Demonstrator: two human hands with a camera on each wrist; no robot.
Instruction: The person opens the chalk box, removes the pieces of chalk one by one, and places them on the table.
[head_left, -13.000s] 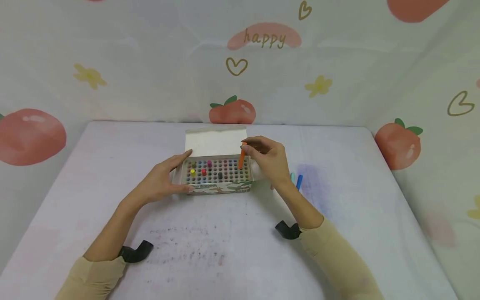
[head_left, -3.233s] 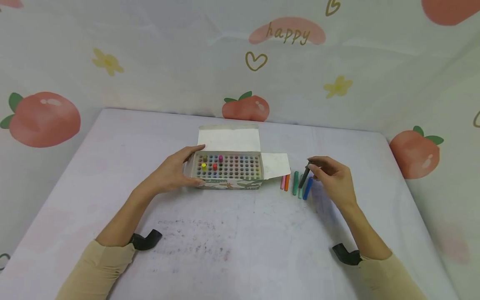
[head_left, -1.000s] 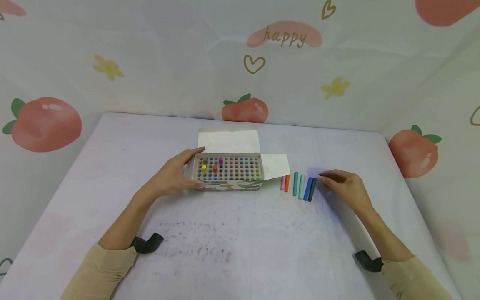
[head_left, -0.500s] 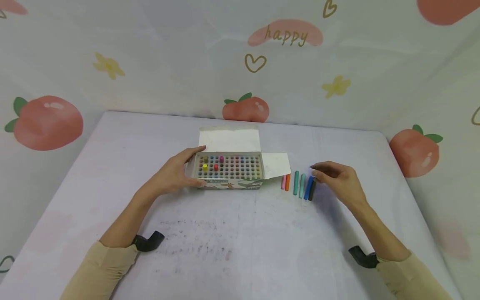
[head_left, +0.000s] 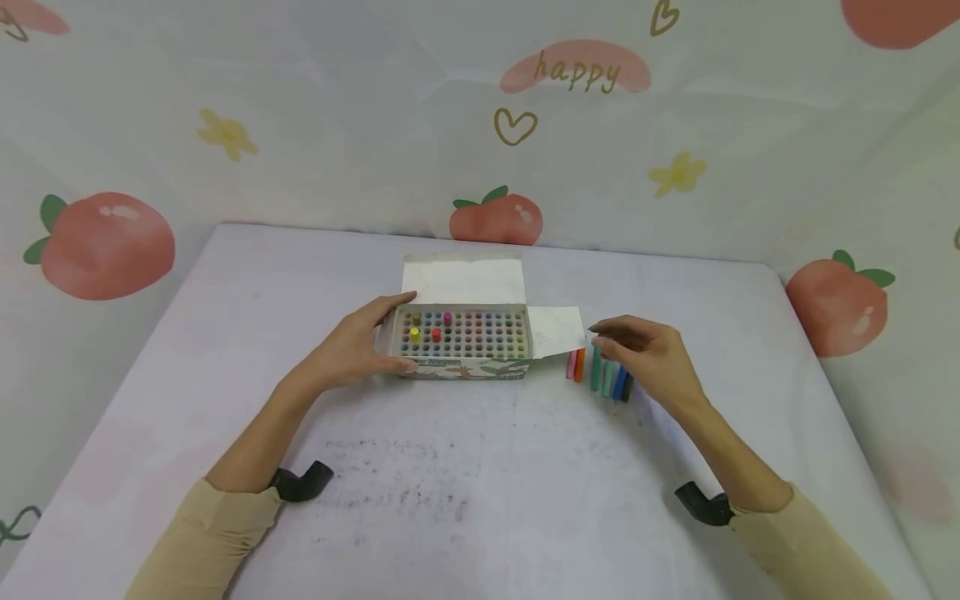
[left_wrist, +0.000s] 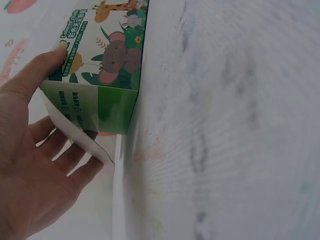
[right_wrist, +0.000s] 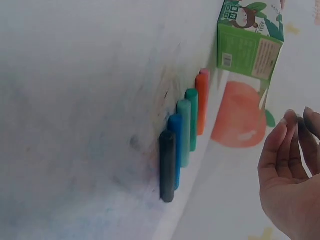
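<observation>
While left hand (head_left: 351,345) grips box (head_left: 468,369) at one end, right hand (head_left: 651,354), fingers loosely bent, seemingly holding nothing, hovers near coloured sticks (right_wrist: 184,132) on table (head_left: 525,483); low sweep could scatter them.

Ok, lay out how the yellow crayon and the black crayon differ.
The yellow crayon stands in the box with only its top showing; the black crayon lies on the table, its side exposed. The yellow crayon is nearer the left hand, the black crayon nearer the right hand. Both look cylindrical.
</observation>
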